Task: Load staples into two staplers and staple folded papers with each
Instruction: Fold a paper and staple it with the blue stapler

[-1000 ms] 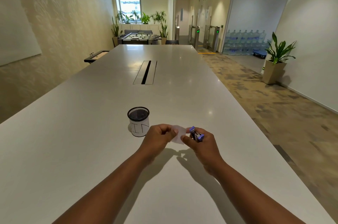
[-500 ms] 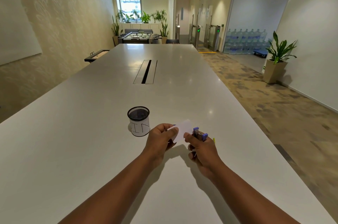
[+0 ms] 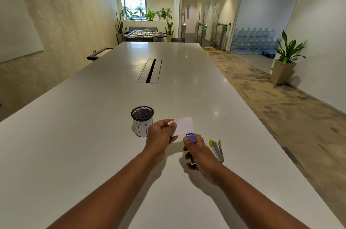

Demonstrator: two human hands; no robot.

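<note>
My left hand [image 3: 160, 138] pinches a small folded white paper [image 3: 183, 125] by its left end and holds it above the table. My right hand [image 3: 200, 155] grips a small purple stapler [image 3: 191, 138], its nose just under the paper's lower right edge. A yellow stapler [image 3: 217, 149] lies on the table to the right of my right hand, swung wide open with its metal rail showing.
A black mesh cup [image 3: 142, 119] wrapped in a hand-lettered white label stands just left of my left hand. The long white table [image 3: 93, 135] has a cable slot [image 3: 150, 70] in its middle. Its right edge drops to the carpeted floor.
Both hands have separated slightly. The paper has come up and unfolded into view, the purple stapler has dropped below it, and the yellow stapler is now uncovered beside my right hand.
</note>
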